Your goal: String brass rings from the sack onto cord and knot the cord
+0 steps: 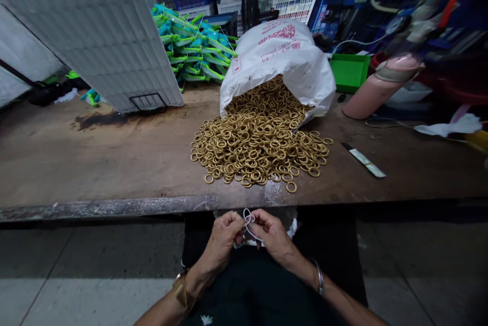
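Observation:
My left hand (pixel 224 238) and my right hand (pixel 271 232) meet over my lap, just below the table's front edge. Both are closed in a pinch on a thin white string (pixel 248 220) that forms a small loop between the fingertips. On the wooden table (pixel 95 163) in front of me lies a big heap of brass rings (pixel 259 143). The rings spill out of a white plastic sack (pixel 282 56) lying on its side behind the heap.
A grey ribbed panel (pixel 95 26) leans at the left. Green and blue plastic parts (pixel 194 46) pile behind it. A green tray (pixel 348 71), a pink cylinder (pixel 375 89) and a flat blade (pixel 364 160) sit at the right. Crates stand at the back.

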A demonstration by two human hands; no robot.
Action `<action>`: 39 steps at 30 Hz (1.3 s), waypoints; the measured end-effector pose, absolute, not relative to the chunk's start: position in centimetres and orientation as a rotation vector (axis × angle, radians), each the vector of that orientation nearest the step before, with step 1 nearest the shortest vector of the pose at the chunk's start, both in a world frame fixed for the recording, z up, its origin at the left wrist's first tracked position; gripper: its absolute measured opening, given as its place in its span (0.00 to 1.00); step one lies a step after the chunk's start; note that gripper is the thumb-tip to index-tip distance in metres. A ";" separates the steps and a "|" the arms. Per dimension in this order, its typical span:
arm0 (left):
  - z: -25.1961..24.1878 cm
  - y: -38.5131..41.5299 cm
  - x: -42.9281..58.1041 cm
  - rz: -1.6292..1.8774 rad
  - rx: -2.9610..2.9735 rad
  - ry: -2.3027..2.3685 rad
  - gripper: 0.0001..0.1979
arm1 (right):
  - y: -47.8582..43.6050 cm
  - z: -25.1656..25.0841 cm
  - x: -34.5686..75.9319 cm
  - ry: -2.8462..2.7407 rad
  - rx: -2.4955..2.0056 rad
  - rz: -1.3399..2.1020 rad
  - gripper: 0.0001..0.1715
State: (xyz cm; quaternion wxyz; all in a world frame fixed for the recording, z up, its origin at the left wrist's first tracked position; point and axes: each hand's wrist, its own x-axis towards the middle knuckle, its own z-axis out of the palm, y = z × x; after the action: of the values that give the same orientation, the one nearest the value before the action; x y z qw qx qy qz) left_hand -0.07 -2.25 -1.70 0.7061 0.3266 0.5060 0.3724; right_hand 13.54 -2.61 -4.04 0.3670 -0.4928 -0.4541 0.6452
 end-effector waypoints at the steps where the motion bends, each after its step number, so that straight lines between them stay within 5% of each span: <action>1: -1.7 -2.3 -0.2 0.833 0.735 1.123 0.16 | -2.6 -4.1 13.6 -1.154 -1.272 1.655 0.14; 39: -1.7 -2.8 -0.5 0.929 0.679 0.988 0.14 | -3.0 -4.7 13.6 -0.836 -1.464 1.585 0.12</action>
State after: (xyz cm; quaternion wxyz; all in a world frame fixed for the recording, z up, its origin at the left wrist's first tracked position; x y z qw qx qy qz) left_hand -0.53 -2.77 -1.75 0.7259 0.3079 0.4482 0.4212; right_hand 13.56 -2.98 -4.74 0.4018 -0.5793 -0.3309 0.6272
